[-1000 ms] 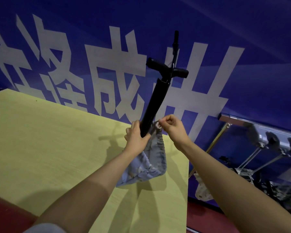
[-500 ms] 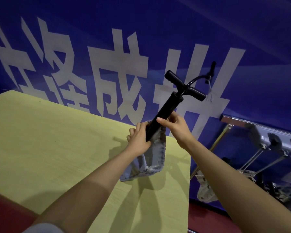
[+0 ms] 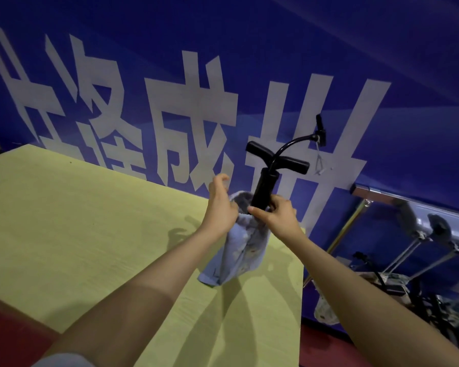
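A black hand pump (image 3: pixel 265 187) stands tilted with its lower end inside the mouth of a pale blue cloth bag (image 3: pixel 240 256), its T-handle and curved hose above the opening. The left hand (image 3: pixel 220 209) pinches the bag's rim on the left with curled fingers, while the right hand (image 3: pixel 278 217) grips the pump barrel at the opening. The bag's bottom rests on the yellow-green table (image 3: pixel 90 221), near its far right corner, before a blue banner (image 3: pixel 408 75) with white characters.

Blue banner (image 3: pixel 302 49) behind the yellow table (image 3: pixel 64 234) is showing 4 big white characters. 逢 (image 3: pixel 101 102) and 成 (image 3: pixel 191 100) are reading clearly above the table's far edge. The 1st is running out of frame; the pump (image 3: pixel 265 186) is partly covering the 4th.
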A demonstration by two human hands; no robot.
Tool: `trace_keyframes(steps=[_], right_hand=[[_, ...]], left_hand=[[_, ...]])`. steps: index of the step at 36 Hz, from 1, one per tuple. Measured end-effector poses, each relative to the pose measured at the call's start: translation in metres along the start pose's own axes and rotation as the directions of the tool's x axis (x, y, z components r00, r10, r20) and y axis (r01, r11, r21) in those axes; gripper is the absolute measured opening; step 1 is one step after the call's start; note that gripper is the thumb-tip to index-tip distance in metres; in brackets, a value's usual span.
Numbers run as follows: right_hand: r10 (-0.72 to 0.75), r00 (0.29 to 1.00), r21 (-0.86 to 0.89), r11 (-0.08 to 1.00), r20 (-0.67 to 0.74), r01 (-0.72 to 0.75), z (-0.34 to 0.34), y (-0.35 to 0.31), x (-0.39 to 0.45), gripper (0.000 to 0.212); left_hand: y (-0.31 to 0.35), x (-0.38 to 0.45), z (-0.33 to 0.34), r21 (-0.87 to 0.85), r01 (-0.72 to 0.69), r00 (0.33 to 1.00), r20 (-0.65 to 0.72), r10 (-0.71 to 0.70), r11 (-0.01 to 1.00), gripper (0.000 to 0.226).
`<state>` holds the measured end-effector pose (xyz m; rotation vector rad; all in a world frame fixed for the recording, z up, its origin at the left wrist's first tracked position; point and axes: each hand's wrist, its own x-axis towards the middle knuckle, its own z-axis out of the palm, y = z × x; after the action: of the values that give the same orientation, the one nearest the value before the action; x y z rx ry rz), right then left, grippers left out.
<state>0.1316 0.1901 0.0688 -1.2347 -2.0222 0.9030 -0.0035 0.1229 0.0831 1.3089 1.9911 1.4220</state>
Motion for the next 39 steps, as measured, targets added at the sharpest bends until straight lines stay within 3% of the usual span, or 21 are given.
trace_keyframes(steps=[4, 10, 14, 19, 22, 27, 32, 36, 39], right_hand=[[-0.001, 0.999, -0.114, 0.993, 0.042, 0.006, 0.006, -0.004, -0.007, 0.028], [-0.016, 0.988, -0.285, 0.957, 0.152, 0.059, 0.018, -0.004, -0.012, 0.034], [-0.065, 0.977, -0.373, 0.918, 0.201, 0.137, 0.025, 0.001, -0.013, 0.038], [-0.107, 0.955, -0.350, 0.915, 0.275, 0.203, 0.020, 0.000, -0.015, 0.037], [-0.152, 0.969, -0.282, 0.938, 0.194, 0.204, 0.011, 0.000, -0.011, 0.041], [-0.156, 0.984, -0.208, 0.969, -0.084, 0.136, -0.005, -0.007, -0.006, 0.029], [-0.046, 0.966, 0.138, 0.987, -0.253, 0.083, -0.022, -0.025, -0.001, 0.018], [-0.016, 0.949, 0.248, 0.964, -0.314, 0.099, -0.035, -0.037, 0.006, 0.006], [0.038, 0.940, 0.344, 0.935, -0.339, 0.087, -0.043, -0.045, 0.012, 0.025]], left_hand=[[0.009, -0.005, -0.003, 0.048, -0.151, 0.988, 0.012, 0.151, 0.987, 0.085], [0.007, -0.003, -0.003, 0.264, -0.225, 0.974, 0.042, 0.222, 0.938, 0.107], [0.001, -0.003, -0.005, 0.326, -0.141, 0.989, 0.014, 0.144, 0.935, 0.092], [-0.006, 0.000, -0.007, 0.327, -0.149, 0.985, -0.033, 0.169, 0.933, 0.067], [-0.006, 0.001, -0.008, 0.320, -0.141, 0.985, -0.046, 0.164, 0.937, 0.065], [-0.004, 0.004, -0.011, 0.318, -0.160, 0.981, -0.053, 0.186, 0.934, 0.059], [0.004, 0.004, -0.012, 0.328, -0.201, 0.978, 0.011, 0.210, 0.923, 0.054], [0.010, 0.002, -0.012, 0.351, -0.258, 0.966, 0.074, 0.248, 0.900, 0.046], [0.015, 0.002, -0.012, 0.355, -0.292, 0.956, 0.099, 0.275, 0.888, 0.040]])
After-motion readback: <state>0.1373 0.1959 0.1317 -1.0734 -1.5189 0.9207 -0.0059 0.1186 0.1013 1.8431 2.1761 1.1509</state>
